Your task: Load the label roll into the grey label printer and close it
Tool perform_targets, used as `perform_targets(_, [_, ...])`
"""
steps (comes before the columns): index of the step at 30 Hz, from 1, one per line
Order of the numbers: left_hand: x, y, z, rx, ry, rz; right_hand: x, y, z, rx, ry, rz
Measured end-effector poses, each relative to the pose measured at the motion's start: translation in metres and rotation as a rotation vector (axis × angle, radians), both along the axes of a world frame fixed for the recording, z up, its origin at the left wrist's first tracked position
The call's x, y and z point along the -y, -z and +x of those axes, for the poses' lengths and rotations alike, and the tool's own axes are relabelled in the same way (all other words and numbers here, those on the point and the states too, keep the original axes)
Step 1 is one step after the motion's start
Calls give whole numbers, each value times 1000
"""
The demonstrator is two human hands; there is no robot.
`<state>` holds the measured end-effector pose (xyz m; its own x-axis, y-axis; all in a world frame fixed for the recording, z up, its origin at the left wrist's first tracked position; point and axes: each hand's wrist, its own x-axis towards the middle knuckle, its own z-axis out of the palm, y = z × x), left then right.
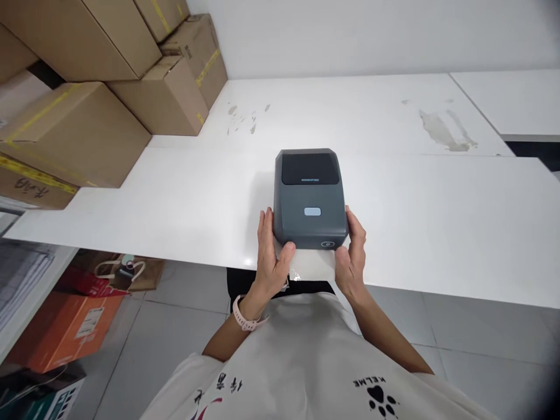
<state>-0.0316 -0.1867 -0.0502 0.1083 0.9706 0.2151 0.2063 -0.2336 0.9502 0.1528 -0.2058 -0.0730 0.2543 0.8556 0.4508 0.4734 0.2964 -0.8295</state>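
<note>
A dark grey label printer [311,198] with a black top panel and a pale blue button is near the front edge of the white table [196,192]. My left hand [272,256] grips its left side, the thumb at the front lower corner. On the opposite side, my right hand [351,254] holds the right edge with its thumb at the front corner. Whether the printer's base rests on the table or is slightly raised, I cannot tell. A pink band is around my left wrist.
Cardboard boxes [83,134] with yellow tape are stacked on the table's left end. Below, an orange box [65,326] and a brown paper bag [144,274] stand on the tiled floor. Behind the table is a white wall [350,35]. Grey stains mark the tabletop.
</note>
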Motion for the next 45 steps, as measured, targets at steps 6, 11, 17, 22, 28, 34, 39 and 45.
perform_targets(6, [-14,-20,2,53,16,117,-14,-21,9,11,8,120])
perform_targets(11, [-87,-51,-3,81,-58,187,-68,-78,19,242,8,177])
perform_targets(17, [-145,-43,-15,-86,67,-93,-161,-132,28,318,27,289])
perform_targets(22, [-138,-29,-18,-36,164,-178,-219,-138,44,358,12,319])
perform_targets(28, [-135,-32,-16,-173,127,-221,-186,-150,37,712,58,299])
perform_targets(34, [-135,-38,-13,-277,99,-177,-163,-127,16,1117,-552,-336])
perform_targets(39, [-137,-38,-13,-294,90,-152,-177,-108,6,1081,-560,-468])
perform_targets(45, [-137,-37,-15,-279,103,-173,-142,-133,65,491,-636,-217])
